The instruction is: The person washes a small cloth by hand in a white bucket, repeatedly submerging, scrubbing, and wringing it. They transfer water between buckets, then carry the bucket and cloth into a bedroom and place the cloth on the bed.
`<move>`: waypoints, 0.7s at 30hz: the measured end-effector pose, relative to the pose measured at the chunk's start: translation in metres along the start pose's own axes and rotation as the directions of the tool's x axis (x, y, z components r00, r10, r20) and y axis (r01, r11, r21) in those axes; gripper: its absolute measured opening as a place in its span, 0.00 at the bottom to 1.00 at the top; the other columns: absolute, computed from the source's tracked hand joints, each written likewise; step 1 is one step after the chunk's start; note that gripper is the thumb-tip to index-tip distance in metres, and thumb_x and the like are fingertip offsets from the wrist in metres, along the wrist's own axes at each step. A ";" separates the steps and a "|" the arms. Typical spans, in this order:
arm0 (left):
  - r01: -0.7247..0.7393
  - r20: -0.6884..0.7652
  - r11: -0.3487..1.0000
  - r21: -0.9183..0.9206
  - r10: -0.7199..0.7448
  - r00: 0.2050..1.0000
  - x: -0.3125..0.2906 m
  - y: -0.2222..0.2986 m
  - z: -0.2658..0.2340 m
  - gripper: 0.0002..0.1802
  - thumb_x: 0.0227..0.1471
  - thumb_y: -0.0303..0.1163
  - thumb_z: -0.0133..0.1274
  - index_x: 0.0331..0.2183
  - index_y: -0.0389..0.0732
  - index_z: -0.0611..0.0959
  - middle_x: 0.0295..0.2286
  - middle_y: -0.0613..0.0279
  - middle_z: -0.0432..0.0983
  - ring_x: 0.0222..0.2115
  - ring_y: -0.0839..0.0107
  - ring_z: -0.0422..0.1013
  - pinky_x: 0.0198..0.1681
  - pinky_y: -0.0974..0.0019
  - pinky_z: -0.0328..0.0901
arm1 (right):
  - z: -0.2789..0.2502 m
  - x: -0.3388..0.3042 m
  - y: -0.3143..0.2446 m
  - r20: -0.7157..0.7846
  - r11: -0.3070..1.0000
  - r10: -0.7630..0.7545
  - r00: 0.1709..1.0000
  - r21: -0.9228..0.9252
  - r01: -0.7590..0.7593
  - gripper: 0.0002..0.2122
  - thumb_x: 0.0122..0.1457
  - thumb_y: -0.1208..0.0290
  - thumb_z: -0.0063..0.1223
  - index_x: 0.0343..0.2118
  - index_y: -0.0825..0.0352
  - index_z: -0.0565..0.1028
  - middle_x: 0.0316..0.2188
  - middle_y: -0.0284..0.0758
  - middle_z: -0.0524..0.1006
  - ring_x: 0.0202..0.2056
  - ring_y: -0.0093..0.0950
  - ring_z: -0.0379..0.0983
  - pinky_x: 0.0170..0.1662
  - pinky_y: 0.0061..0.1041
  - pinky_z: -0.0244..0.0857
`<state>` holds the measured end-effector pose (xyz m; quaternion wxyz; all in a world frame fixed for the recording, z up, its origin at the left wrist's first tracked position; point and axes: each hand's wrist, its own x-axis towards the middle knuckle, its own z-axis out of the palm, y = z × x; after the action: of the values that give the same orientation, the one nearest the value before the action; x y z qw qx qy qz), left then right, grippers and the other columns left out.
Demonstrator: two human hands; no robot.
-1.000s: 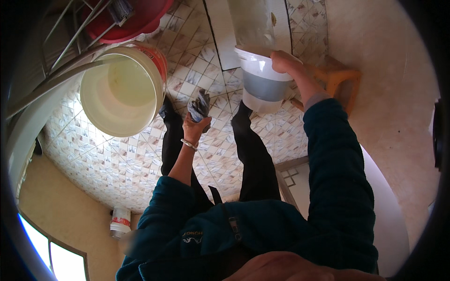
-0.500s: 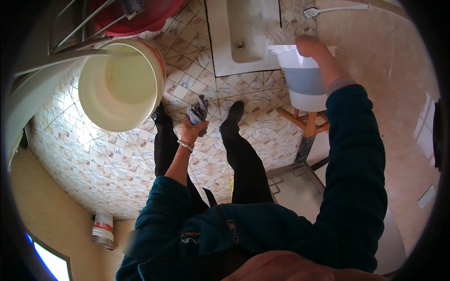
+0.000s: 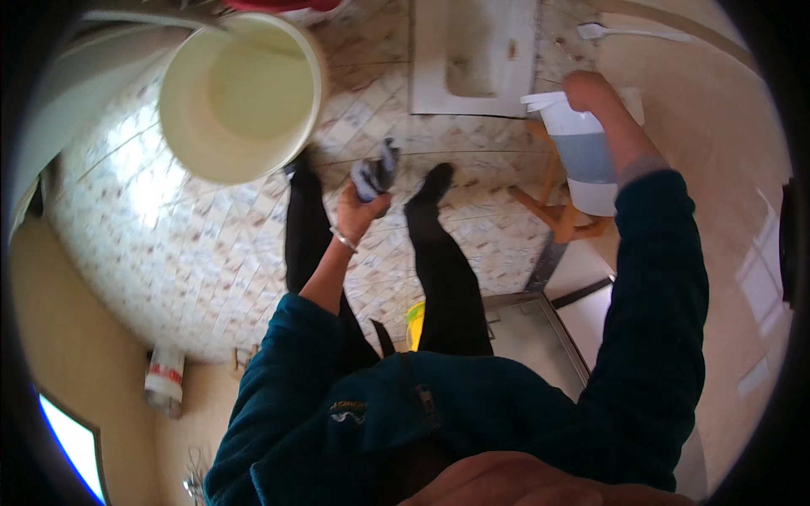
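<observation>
My right hand (image 3: 589,91) is closed on the rim of a white bucket with a grey middle band (image 3: 582,158). The bucket tilts slightly beside a wooden stool (image 3: 553,211); whether it rests on the stool I cannot tell. Ahead of it lies a white squat toilet (image 3: 429,80) set in the floor. In front of my legs, my left hand (image 3: 359,212) grips a crumpled grey and white cloth (image 3: 375,173), blurred by motion.
A large cream tub (image 3: 179,126) with pale liquid stands at the left. Behind it shows part of a red basin (image 3: 283,3). A white brush (image 3: 637,33) lies at the far right. Something yellow (image 3: 414,325) sits by my leg, and a white and red cylinder (image 3: 165,379) stands lower left.
Water was pouring from the bucket into the squat toilet; now none shows. The bucket has come back more upright, nearer the stool. The whole view has shifted; my left hand still holds the cloth.
</observation>
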<state>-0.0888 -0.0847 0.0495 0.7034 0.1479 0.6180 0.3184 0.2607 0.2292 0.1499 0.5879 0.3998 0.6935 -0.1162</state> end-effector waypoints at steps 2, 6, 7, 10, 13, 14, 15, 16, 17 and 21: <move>-0.092 -0.019 0.993 0.072 0.093 0.995 -0.021 0.026 -0.016 0.27 0.36 0.25 0.65 0.41 0.35 0.74 0.31 0.68 0.74 0.30 0.79 0.69 0.35 0.73 0.66 | 0.003 -0.001 -0.034 -0.046 0.992 -0.038 0.998 0.117 0.043 0.11 0.46 0.78 0.47 0.32 0.68 0.78 0.36 0.45 0.77 0.38 0.42 0.74 0.39 0.37 0.68; -0.179 -0.241 0.978 0.109 0.201 0.949 -0.045 0.090 -0.095 0.24 0.36 0.27 0.64 0.39 0.36 0.75 0.32 0.66 0.74 0.31 0.79 0.68 0.37 0.73 0.65 | 0.021 -0.007 -0.110 -0.110 0.904 -0.191 0.975 0.368 0.218 0.11 0.47 0.78 0.46 0.32 0.66 0.78 0.36 0.45 0.76 0.39 0.42 0.73 0.41 0.37 0.67; -0.186 -0.324 0.950 0.250 0.263 0.909 -0.050 0.110 -0.131 0.22 0.37 0.27 0.64 0.38 0.35 0.76 0.31 0.64 0.75 0.31 0.77 0.69 0.37 0.71 0.66 | 0.027 -0.010 -0.129 -0.150 0.864 -0.217 0.965 0.430 0.261 0.11 0.47 0.78 0.46 0.32 0.66 0.78 0.35 0.45 0.77 0.40 0.42 0.73 0.41 0.37 0.67; -0.494 -0.394 0.836 0.238 0.548 0.738 -0.022 0.167 -0.227 0.19 0.45 0.30 0.57 0.40 0.32 0.75 0.32 0.60 0.75 0.30 0.74 0.71 0.36 0.70 0.66 | 0.040 -0.013 -0.192 -0.443 0.768 -0.137 0.886 0.518 0.378 0.08 0.49 0.77 0.46 0.30 0.65 0.78 0.33 0.43 0.76 0.40 0.39 0.72 0.44 0.36 0.64; -0.483 -0.333 0.821 0.304 0.567 0.754 0.011 0.214 -0.300 0.19 0.43 0.22 0.55 0.41 0.34 0.76 0.34 0.61 0.75 0.33 0.73 0.71 0.40 0.70 0.66 | 0.051 -0.008 -0.245 -0.580 0.779 -0.111 0.807 0.454 0.433 0.07 0.50 0.74 0.47 0.28 0.63 0.78 0.30 0.40 0.74 0.39 0.36 0.70 0.45 0.36 0.61; -0.415 -0.337 0.863 0.288 0.497 0.800 0.019 0.227 -0.316 0.19 0.43 0.22 0.55 0.41 0.34 0.76 0.35 0.61 0.75 0.34 0.72 0.72 0.41 0.69 0.66 | 0.055 -0.007 -0.258 -0.605 0.793 -0.082 0.792 0.441 0.419 0.06 0.50 0.74 0.48 0.28 0.62 0.78 0.29 0.39 0.74 0.39 0.36 0.70 0.45 0.36 0.60; -0.345 -0.324 0.892 0.292 0.431 0.842 0.027 0.239 -0.328 0.19 0.43 0.22 0.55 0.42 0.34 0.75 0.36 0.61 0.75 0.35 0.71 0.72 0.41 0.68 0.67 | 0.061 -0.007 -0.272 -0.620 0.808 -0.052 0.783 0.434 0.397 0.06 0.50 0.73 0.48 0.28 0.62 0.78 0.29 0.38 0.73 0.38 0.35 0.69 0.46 0.36 0.59; -0.372 -0.299 0.916 0.148 0.400 0.866 0.040 0.250 -0.335 0.20 0.44 0.24 0.55 0.43 0.34 0.75 0.38 0.60 0.74 0.38 0.69 0.71 0.43 0.67 0.67 | 0.066 -0.007 -0.286 -0.649 0.819 -0.024 0.760 0.423 0.387 0.06 0.49 0.73 0.49 0.28 0.61 0.77 0.29 0.37 0.73 0.38 0.34 0.69 0.46 0.37 0.58; -0.327 -0.350 0.945 0.007 0.308 0.885 0.051 0.260 -0.338 0.21 0.44 0.25 0.55 0.44 0.34 0.74 0.40 0.58 0.73 0.40 0.68 0.71 0.44 0.66 0.67 | 0.071 -0.006 -0.298 -0.661 0.823 0.007 0.751 0.431 0.371 0.06 0.49 0.72 0.49 0.28 0.61 0.77 0.29 0.36 0.73 0.39 0.33 0.68 0.46 0.37 0.58; -0.189 -0.082 0.905 -0.382 0.170 0.982 0.088 0.278 -0.325 0.25 0.48 0.32 0.55 0.49 0.41 0.71 0.47 0.59 0.70 0.47 0.64 0.67 0.50 0.60 0.63 | 0.091 0.001 -0.336 -0.683 0.818 0.077 0.726 0.460 0.346 0.06 0.51 0.71 0.47 0.29 0.61 0.77 0.31 0.34 0.72 0.43 0.32 0.65 0.51 0.41 0.54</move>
<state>-0.4724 0.1204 0.0858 0.6718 0.0544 0.5426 0.5013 0.0941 -0.0479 0.0196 0.1418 0.5136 0.8210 -0.2051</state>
